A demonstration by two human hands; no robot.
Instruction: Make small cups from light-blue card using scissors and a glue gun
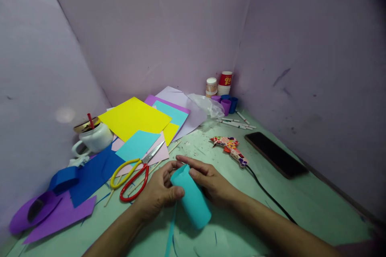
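A turquoise paper tube (pixel 194 202) lies tilted between my two hands, its upper end pointing away from me. My left hand (pixel 163 190) grips its left side, thumb lying across the front. My right hand (pixel 208 176) closes round the upper right edge, with thumb and fingers at the rim. A narrow turquoise paper strip (pixel 171 233) runs down below the left hand. Just left of that hand lie scissors (pixel 145 165) with one yellow and one red handle, blades resting on pink and turquoise paper.
A patterned glue gun (pixel 230 146) with a black cord lies to the right, beside a phone (pixel 276 154). Yellow sheets (pixel 134 118), blue paper (pixel 98 172) and purple paper (pixel 64 221) spread leftward, near a white mug (pixel 96 138). Paper cups (pixel 224 82) and pens (pixel 237 123) are at the back.
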